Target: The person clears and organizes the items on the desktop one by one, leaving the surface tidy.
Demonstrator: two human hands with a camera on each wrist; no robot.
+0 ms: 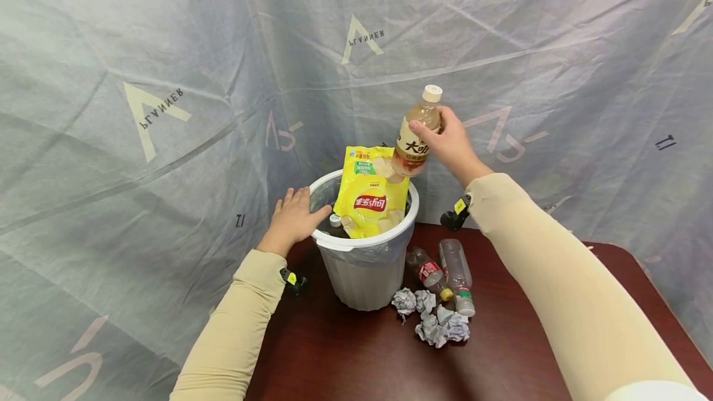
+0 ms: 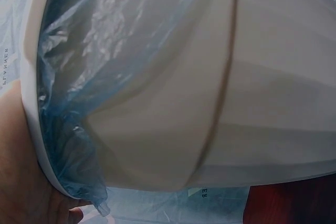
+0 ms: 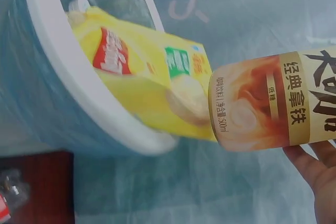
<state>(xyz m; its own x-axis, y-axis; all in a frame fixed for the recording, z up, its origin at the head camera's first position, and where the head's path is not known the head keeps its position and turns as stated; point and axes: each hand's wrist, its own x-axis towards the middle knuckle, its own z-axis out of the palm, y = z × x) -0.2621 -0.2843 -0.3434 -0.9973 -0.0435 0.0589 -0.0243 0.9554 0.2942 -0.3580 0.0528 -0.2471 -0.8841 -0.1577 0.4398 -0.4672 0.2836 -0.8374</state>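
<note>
My right hand (image 1: 449, 146) grips a coffee drink bottle (image 1: 413, 141) with a white cap and a cream and brown label, tilted with its cap up. The bottle's base overlaps the top of a yellow chip bag (image 1: 367, 194) in the head view. That bag sticks up out of a white trash bin (image 1: 364, 277) lined with a thin bluish plastic bag (image 2: 131, 30). Fingers outstretched, my left hand (image 1: 294, 218) rests at the bin's left rim. Inside the bin, beside the chip bag, a white bottle cap (image 1: 335, 220) shows; whatever lies lower is hidden.
Right of the bin, a clear bottle with a red label (image 1: 429, 270) and a larger clear bottle (image 1: 455, 274) lie on the dark red table (image 1: 501, 357). Several crumpled paper balls (image 1: 434, 328) lie in front of them. Grey printed cloth (image 1: 195, 48) hangs behind and at the left.
</note>
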